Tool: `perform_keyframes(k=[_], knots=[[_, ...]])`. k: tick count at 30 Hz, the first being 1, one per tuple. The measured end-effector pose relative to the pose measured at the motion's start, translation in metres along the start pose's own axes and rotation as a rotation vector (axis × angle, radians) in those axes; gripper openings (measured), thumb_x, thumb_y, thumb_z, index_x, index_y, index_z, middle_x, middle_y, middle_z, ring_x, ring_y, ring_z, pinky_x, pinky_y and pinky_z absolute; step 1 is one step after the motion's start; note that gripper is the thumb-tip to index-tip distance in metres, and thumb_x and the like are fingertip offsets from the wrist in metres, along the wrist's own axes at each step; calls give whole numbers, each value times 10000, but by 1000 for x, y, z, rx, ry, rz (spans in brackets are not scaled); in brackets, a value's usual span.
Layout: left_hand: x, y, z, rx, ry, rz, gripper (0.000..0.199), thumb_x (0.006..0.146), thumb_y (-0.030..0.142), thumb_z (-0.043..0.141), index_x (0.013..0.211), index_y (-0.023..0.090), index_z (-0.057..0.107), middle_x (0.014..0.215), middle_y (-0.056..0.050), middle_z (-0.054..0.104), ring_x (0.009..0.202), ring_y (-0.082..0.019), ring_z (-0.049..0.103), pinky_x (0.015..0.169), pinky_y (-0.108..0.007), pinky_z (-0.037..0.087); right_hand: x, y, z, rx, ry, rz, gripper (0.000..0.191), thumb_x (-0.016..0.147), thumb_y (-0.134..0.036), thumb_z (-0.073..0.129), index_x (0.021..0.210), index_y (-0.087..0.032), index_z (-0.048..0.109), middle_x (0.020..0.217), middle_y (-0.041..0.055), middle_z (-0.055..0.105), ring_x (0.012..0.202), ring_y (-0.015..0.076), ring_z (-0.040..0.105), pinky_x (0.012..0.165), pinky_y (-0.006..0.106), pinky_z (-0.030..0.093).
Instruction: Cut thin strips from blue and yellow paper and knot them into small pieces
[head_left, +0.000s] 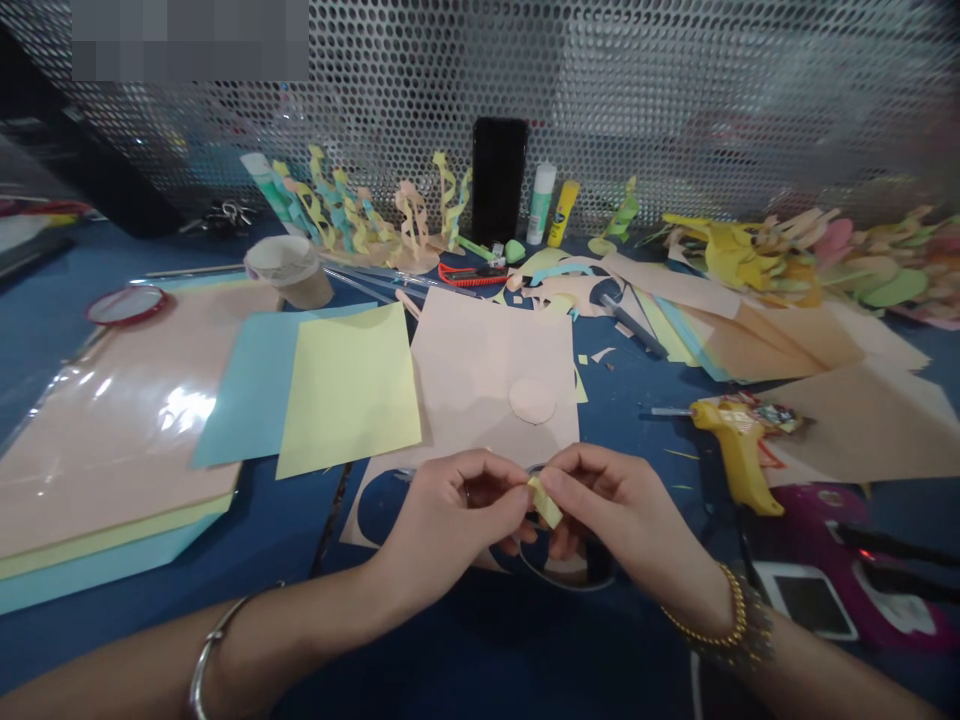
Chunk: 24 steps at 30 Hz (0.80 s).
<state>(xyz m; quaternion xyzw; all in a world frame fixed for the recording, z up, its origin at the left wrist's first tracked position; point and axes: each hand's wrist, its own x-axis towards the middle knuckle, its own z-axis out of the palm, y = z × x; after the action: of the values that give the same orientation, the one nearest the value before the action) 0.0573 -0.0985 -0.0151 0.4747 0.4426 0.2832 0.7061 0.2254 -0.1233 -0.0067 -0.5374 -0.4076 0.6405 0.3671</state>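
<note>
Tabletop (628,395), overlapping sheet edges (298,400), hands (457,505) (619,495) pinching yellow paper (547,506)

No text, brand, number or sign can be read. Near the back edge of the blue bench (630,425), printed marks show on the upright green-and-white glue stick (539,212) and on the yellow glue stick (563,213) just beside it, but they are too small and blurred to make out.

Paper piece (547,505) — before sheet (480,365)
</note>
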Motion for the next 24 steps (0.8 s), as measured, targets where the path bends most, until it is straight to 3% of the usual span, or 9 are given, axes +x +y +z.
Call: perform_keyframes(k=[18,24], knots=[[-2,-3,-5,-45,-29,-113,87,767,258,690,762,182,649,584,36,646,523,-84,611,483,-154,534,0,1,5,-105,43,-22,113,754,-231,704,741,-177,605,557,-38,646,459,83,634,454,132,494],[-1,-5,-8,-44,-40,-165,129,784,318,680,775,190,660,575,33,653,525,-82,612,494,-152,532,-2,1,5,-133,42,-19,167,812,-337,647,761,-182,614,602,-20,654,467,84,636,442,136,487]])
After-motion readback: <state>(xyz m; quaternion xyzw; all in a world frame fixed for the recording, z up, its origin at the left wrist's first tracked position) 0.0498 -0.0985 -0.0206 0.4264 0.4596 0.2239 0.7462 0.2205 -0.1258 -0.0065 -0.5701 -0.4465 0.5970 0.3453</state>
